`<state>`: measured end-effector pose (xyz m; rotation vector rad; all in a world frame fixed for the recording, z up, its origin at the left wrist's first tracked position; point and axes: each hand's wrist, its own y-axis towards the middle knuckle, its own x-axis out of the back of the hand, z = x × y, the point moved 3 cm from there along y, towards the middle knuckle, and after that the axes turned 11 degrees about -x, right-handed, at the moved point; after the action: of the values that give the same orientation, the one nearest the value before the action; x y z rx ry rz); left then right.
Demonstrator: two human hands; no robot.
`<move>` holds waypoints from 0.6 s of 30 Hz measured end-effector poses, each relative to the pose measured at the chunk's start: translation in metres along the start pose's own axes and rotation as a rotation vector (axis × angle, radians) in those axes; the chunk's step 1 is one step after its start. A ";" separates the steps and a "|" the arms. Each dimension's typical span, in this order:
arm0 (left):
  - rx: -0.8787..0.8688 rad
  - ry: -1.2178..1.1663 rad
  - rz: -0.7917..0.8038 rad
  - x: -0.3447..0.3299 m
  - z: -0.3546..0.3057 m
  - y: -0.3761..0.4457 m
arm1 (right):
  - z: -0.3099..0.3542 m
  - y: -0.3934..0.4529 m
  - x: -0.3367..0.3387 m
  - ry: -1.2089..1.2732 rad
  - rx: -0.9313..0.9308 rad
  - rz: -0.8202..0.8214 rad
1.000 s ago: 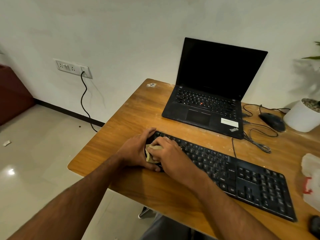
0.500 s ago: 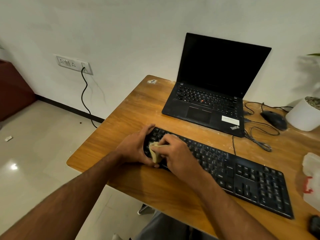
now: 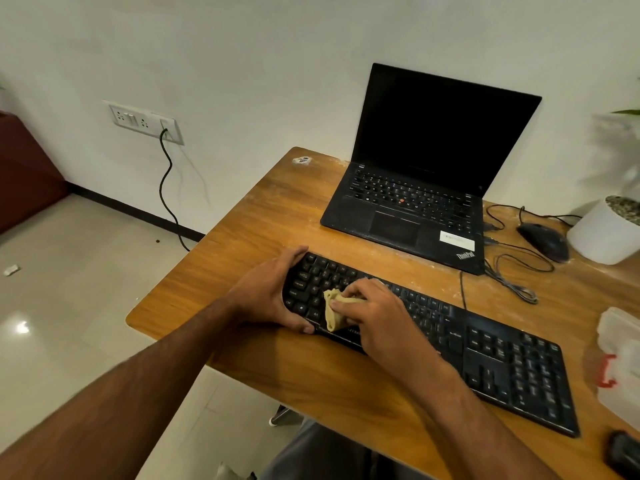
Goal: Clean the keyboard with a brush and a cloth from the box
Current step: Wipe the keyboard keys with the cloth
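A long black keyboard [image 3: 485, 351] lies slantwise on the wooden desk [image 3: 263, 237]. My left hand [image 3: 266, 292] clasps its left end, thumb on the near edge and fingers over the far corner. My right hand [image 3: 374, 313] presses a crumpled beige cloth [image 3: 334, 311] onto the keys a little right of that end; part of the cloth is hidden under my fingers. A clear plastic box [image 3: 620, 362] with a red latch sits at the desk's right edge. A dark object [image 3: 623, 452], cut off at the bottom right corner, may be the brush.
An open black laptop [image 3: 415, 202] stands behind the keyboard. To its right are a black mouse [image 3: 543, 240] with looped cables [image 3: 512, 271] and a white plant pot [image 3: 606, 233]. The desk's left edge drops to a tiled floor. A wall socket [image 3: 145, 121] holds a plugged cord.
My right hand has slid the cloth rightward over the keys, away from the left end. My left hand keeps its hold on the keyboard's end.
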<state>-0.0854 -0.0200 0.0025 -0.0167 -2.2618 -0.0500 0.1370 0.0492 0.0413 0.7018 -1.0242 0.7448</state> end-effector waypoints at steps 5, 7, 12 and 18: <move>-0.023 0.156 0.078 -0.006 -0.005 0.007 | 0.022 0.021 -0.015 0.128 -0.010 -0.088; -0.005 0.158 0.085 -0.006 -0.005 0.008 | 0.031 0.034 -0.021 0.121 0.002 -0.101; -0.032 0.134 0.063 -0.003 -0.007 0.008 | 0.034 0.036 -0.018 0.027 0.027 -0.041; -0.050 0.102 0.014 -0.004 -0.001 0.007 | -0.009 0.003 -0.002 -0.014 -0.080 -0.040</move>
<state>-0.0815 -0.0128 0.0004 -0.0556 -2.1575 -0.0976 0.1382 0.0574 0.0370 0.6571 -1.0446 0.6614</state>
